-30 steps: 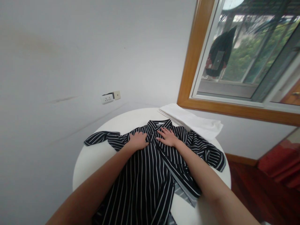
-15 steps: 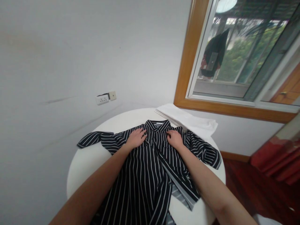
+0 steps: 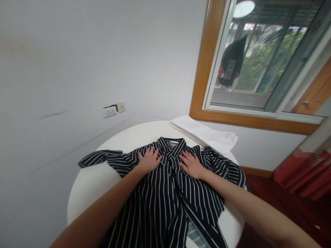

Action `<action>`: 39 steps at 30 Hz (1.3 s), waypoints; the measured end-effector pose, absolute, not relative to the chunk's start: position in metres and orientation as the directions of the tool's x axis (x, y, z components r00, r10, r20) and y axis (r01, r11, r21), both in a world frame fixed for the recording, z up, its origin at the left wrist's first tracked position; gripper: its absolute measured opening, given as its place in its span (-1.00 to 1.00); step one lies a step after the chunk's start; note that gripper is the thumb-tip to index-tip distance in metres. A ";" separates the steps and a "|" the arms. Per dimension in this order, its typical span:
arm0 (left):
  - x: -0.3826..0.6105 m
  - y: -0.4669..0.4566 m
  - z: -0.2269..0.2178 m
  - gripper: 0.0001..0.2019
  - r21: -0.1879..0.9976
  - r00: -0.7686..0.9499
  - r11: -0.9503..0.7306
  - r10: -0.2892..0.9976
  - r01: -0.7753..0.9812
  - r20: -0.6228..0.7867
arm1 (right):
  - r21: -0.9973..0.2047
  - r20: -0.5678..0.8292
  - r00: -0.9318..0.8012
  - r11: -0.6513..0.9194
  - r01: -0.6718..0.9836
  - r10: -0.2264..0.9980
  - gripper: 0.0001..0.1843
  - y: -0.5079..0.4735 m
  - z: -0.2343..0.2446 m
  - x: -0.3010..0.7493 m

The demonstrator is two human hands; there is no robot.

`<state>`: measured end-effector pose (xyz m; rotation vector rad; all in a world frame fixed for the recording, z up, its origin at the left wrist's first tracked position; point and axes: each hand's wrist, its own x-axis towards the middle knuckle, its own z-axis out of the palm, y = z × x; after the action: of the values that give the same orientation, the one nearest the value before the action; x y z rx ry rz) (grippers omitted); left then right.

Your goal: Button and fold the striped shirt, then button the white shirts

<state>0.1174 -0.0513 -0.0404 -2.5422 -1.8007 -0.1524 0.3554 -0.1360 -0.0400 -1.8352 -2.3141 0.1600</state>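
Note:
A black shirt with white stripes (image 3: 160, 193) lies front up on a round white table (image 3: 85, 193), its collar toward the wall and its sleeves out to both sides. My left hand (image 3: 149, 161) rests flat on the shirt left of the collar, fingers spread. On the other side of the collar, my right hand (image 3: 191, 165) also lies flat with its fingers apart. The front edges of the shirt part lower down, and the table shows between them. The hem runs out of view at the bottom.
Folded white cloth (image 3: 204, 132) lies at the table's back right, against the right sleeve. Behind the table are a wall with a socket (image 3: 109, 111) and a wood-framed window (image 3: 198, 86). A red curtain (image 3: 300, 172) hangs at the right.
My right hand has gone from curled fingers to spread fingers, and the shirt's right front panel has shifted outward. My left hand has spread its fingers. The collar sits slightly nearer me.

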 end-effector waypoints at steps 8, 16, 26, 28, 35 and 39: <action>0.127 -0.058 -0.040 -0.45 -0.009 0.440 -0.443 0.889 0.897 0.129 | -0.190 0.064 -0.040 0.051 0.980 0.997 -0.27 -0.097 -0.035 0.350; 0.120 -0.060 -0.029 -0.50 0.056 0.452 -0.458 0.886 0.887 0.103 | -0.165 0.122 -0.329 0.346 0.924 0.936 -0.38 -0.097 -0.033 0.356; 0.121 -0.057 -0.034 -0.46 0.067 0.470 -0.480 0.874 0.875 0.119 | -0.132 0.106 -0.334 0.346 0.929 0.937 -0.43 -0.098 -0.037 0.368; 0.119 -0.054 -0.034 -0.44 0.076 0.492 -0.500 0.864 0.862 0.105 | -0.148 0.106 -0.226 0.240 0.959 0.968 -0.40 -0.098 -0.036 0.370; 0.113 -0.047 -0.036 -0.38 0.091 0.506 -0.510 0.860 0.855 0.071 | -0.120 0.061 -0.180 0.187 0.975 0.982 -0.38 -0.109 -0.033 0.369; 0.119 -0.055 -0.033 -0.39 0.060 0.475 -0.479 0.877 0.875 0.074 | -0.103 0.012 -0.121 0.122 0.987 0.993 -0.34 -0.122 -0.035 0.362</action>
<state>0.1194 -0.0548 -0.0333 -2.7101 -1.6097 -0.1491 0.3618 -0.1218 -0.0347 -2.0294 -2.2933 0.1054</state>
